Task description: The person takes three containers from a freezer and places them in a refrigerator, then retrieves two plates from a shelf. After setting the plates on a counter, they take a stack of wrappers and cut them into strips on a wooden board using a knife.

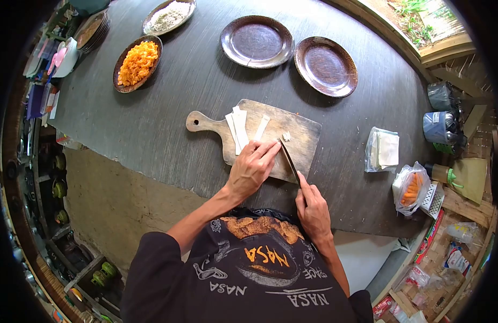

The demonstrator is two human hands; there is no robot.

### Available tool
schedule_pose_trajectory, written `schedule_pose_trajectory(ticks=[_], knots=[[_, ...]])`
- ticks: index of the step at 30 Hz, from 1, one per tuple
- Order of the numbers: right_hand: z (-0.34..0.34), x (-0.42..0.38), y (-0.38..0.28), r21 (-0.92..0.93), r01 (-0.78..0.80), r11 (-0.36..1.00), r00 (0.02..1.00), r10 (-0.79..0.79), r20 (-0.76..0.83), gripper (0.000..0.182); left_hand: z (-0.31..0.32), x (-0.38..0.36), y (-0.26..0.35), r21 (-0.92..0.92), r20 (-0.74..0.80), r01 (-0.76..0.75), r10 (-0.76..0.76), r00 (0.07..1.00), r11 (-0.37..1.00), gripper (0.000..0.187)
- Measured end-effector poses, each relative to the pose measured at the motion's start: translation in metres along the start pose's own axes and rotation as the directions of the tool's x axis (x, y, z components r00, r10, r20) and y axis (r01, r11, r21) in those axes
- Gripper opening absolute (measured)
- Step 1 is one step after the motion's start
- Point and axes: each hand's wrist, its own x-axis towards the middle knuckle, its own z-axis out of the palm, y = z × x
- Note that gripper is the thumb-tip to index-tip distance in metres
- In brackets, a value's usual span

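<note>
- Nearest the camera, the right hand (313, 207) has its fingers closed around the handle of a knife (288, 157), blade angled down onto the cutting board (302, 134).
- The left hand (252, 167) lies flat, fingers (267, 149) pressing a pale sheet down just beside the blade, probably to steady it.
- Cut white strips (239, 129) lie beyond the fingertips.
- Farther off on the table (168, 118): two empty brown plates (257, 40), a bowl of orange pieces (137, 63).

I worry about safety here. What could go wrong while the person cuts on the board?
1. The left hand presses flat right beside the knife, so its fingertips could get cut.
2. The board lies near the table edge, so it might slide under pressure.
3. The cut strips lie loose and could be pushed off.
</note>
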Motion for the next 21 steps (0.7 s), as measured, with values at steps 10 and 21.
schedule_pose_trajectory(ticks=[10, 21], knots=[[-0.002, -0.009, 0.003, -0.027, -0.038, 0.999, 0.998, 0.039, 0.043, 0.057, 0.003, -0.002, 0.0, 0.026, 0.015, 0.009, -0.009, 1.0, 1.0, 0.043], [0.002, -0.007, 0.003, -0.001, 0.007, 1.0, 1.0, -0.007, 0.01, 0.055, 0.003, -0.003, -0.001, -0.008, -0.015, -0.01, 0.009, 1.0, 1.0, 0.041]])
